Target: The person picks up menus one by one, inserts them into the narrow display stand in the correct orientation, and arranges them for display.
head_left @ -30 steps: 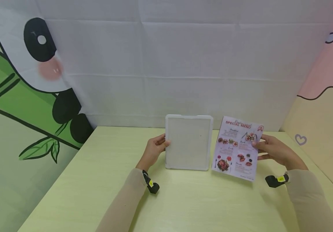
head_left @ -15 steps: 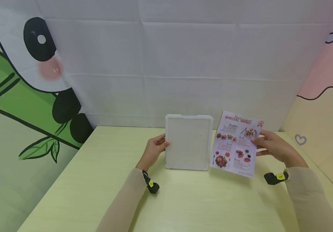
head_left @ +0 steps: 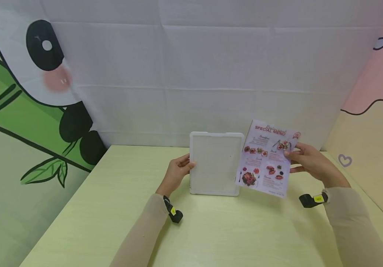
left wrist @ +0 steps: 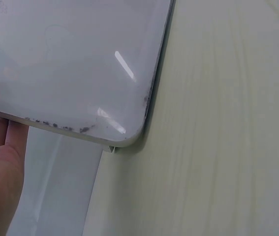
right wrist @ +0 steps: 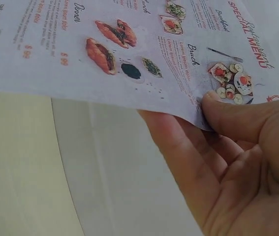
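My left hand (head_left: 176,173) grips the left edge of a white rectangular panel with a raised rim (head_left: 215,165), thumb in front and fingers behind. The panel stands upright near the back of the table; in the left wrist view its glossy face (left wrist: 80,64) shows dark scuffs along the edge. A printed paper menu (head_left: 265,157), headed "Special Menu", is pinched at its right edge by my right hand (head_left: 313,163). It tilts slightly, raised over the table, its left edge close to the panel's right side. In the right wrist view the thumb (right wrist: 237,115) presses on the printed side, fingers beneath.
The pale yellow table (head_left: 211,230) runs back to a white cloth backdrop (head_left: 211,74). A green wall with a cartoon panda (head_left: 46,48) is on the left, a pink and cream wall (head_left: 375,141) on the right. A black wrist camera (head_left: 311,200) sits on each wrist.
My right hand has lifted the menu upward and moved it left, closer to the panel. The left hand and the panel stay in place.
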Demonstrator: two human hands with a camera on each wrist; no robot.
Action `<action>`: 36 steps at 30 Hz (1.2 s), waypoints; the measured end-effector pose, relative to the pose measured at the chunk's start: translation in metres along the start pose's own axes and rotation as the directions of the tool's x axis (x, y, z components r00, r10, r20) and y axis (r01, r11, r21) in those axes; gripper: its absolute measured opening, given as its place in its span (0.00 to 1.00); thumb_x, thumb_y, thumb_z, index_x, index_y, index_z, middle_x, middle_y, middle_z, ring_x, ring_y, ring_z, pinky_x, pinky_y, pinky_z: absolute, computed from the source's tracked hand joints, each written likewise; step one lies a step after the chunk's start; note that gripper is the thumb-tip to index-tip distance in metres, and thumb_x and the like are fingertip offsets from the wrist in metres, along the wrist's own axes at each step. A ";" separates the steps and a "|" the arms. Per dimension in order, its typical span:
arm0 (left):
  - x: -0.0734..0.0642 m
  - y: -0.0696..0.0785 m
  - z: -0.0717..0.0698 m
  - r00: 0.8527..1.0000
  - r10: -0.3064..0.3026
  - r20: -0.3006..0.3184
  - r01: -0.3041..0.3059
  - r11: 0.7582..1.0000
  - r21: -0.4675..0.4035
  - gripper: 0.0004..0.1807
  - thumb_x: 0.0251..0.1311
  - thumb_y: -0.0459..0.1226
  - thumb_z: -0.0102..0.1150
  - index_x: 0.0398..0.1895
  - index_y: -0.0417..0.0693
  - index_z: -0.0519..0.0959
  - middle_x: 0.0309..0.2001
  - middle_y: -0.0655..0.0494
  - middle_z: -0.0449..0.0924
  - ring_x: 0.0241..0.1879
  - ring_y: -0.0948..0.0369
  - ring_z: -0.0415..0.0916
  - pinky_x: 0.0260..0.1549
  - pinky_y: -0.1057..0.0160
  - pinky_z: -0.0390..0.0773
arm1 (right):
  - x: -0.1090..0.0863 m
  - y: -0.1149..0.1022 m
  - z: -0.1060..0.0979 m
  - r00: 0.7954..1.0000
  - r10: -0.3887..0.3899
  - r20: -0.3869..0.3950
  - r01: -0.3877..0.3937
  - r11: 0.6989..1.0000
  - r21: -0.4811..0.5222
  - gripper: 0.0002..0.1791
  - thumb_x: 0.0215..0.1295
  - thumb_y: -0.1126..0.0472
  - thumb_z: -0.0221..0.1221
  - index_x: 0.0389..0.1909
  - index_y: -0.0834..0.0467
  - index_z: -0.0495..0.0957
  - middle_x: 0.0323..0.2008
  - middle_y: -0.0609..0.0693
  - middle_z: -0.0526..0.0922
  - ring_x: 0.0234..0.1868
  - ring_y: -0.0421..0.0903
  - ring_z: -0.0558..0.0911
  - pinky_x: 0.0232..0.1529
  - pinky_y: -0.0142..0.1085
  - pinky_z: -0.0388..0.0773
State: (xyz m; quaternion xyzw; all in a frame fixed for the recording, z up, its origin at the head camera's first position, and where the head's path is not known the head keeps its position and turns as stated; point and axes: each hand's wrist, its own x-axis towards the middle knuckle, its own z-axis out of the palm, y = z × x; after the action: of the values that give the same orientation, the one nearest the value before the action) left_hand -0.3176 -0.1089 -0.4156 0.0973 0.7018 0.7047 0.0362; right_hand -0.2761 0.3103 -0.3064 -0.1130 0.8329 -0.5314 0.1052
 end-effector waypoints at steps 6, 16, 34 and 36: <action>0.001 -0.001 0.001 1.000 -0.006 -0.007 0.006 1.000 0.001 0.32 0.58 0.43 0.64 0.67 0.49 0.70 0.59 0.46 0.78 0.57 0.54 0.77 0.51 0.59 0.81 | 0.004 -0.012 0.004 1.000 -0.014 -0.025 0.014 1.000 -0.010 0.29 0.74 0.53 0.51 0.68 0.63 0.57 0.39 0.35 0.83 0.41 0.40 0.84 0.42 0.42 0.84; 0.001 0.000 0.000 1.000 -0.019 0.001 0.019 1.000 0.016 0.32 0.60 0.42 0.62 0.68 0.49 0.68 0.61 0.46 0.75 0.59 0.53 0.75 0.52 0.58 0.80 | 0.011 -0.029 0.014 0.994 -0.074 -0.086 0.072 0.997 -0.023 0.25 0.74 0.54 0.50 0.66 0.59 0.59 0.39 0.34 0.82 0.40 0.38 0.84 0.41 0.40 0.84; 0.000 0.000 0.000 1.000 -0.013 -0.005 0.013 1.000 0.008 0.31 0.60 0.42 0.63 0.68 0.49 0.69 0.60 0.46 0.77 0.59 0.53 0.76 0.53 0.57 0.80 | 0.029 -0.049 0.033 0.983 -0.104 -0.150 0.109 0.994 0.027 0.25 0.74 0.53 0.49 0.68 0.57 0.59 0.42 0.40 0.81 0.39 0.40 0.85 0.39 0.39 0.85; 0.000 -0.001 0.000 1.000 -0.008 -0.002 0.008 1.000 0.004 0.32 0.59 0.42 0.64 0.67 0.49 0.69 0.60 0.46 0.76 0.59 0.53 0.75 0.53 0.57 0.80 | 0.031 -0.051 0.035 0.982 -0.099 -0.161 0.105 0.994 0.031 0.26 0.74 0.52 0.49 0.68 0.57 0.59 0.43 0.42 0.81 0.39 0.41 0.85 0.39 0.39 0.85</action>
State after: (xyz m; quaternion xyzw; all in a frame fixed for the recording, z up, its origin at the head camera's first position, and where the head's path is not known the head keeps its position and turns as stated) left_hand -0.3180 -0.1090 -0.4164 0.0939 0.7035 0.7034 0.0384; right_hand -0.2917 0.2499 -0.2758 -0.1107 0.8210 -0.5599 0.0132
